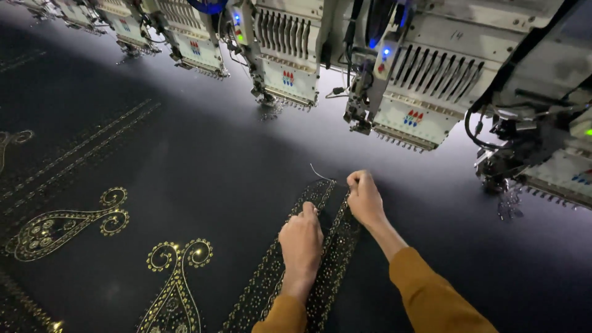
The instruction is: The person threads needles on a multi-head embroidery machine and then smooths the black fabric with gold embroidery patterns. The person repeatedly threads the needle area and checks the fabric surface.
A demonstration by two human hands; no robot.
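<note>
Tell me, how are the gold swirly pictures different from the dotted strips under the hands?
The gold swirls curl into loops and teardrops; the dotted strips run straight, in two bands. The swirls lie apart from the hands; the left hand rests on the strips and the right hand pinches at their top end. Both are stitched in gold on the same dark cloth.

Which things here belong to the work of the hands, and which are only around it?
In the work:
- left hand, pressing on the beaded band
- right hand, pinching a thin thread
- dark fabric

Only around:
- embroidery machine heads
- gold paisley motifs
</note>
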